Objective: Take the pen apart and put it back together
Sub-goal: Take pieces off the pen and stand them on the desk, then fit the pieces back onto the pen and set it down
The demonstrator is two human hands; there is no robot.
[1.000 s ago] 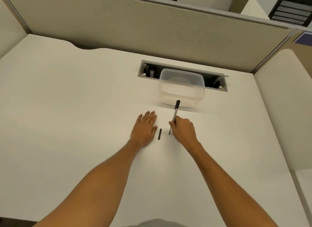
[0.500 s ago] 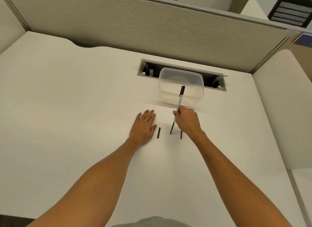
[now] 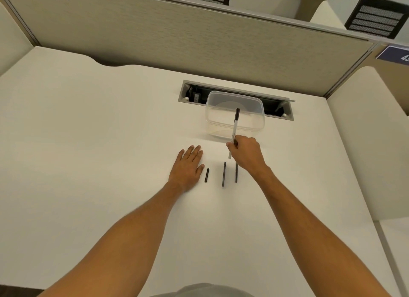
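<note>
Head view looks down on a white worktop (image 3: 88, 142) with both bare forearms reaching in from the bottom of the frame. Right hand (image 3: 247, 153), just right of centre, has its grip pinched around the pen barrel (image 3: 234, 134), a slim white tube with a black upper end that stands nearly upright and leans slightly away toward the top of the frame. Its lower tip shows just below the fingers (image 3: 230, 144), above the worktop; whether it touches the surface cannot be told. Left hand (image 3: 188, 166) lies flat and palm down at the centre of the frame, its grip spread and holding nothing. Three loose dark pieces lie on the worktop between and just below the two hands, roughly parallel and pointing up the frame. A short black piece (image 3: 207, 175) sits just beside the left thumb. A long thin rod (image 3: 224, 174) lies in the middle, below the barrel's lower tip and apart from it. A second thin rod (image 3: 236, 172) lies to its right, its upper end hidden under the right hand. Behind the barrel, in the upper centre, stands a clear plastic tub (image 3: 254, 128), partly over a grey cable slot (image 3: 188, 93) set into the worktop.
</note>
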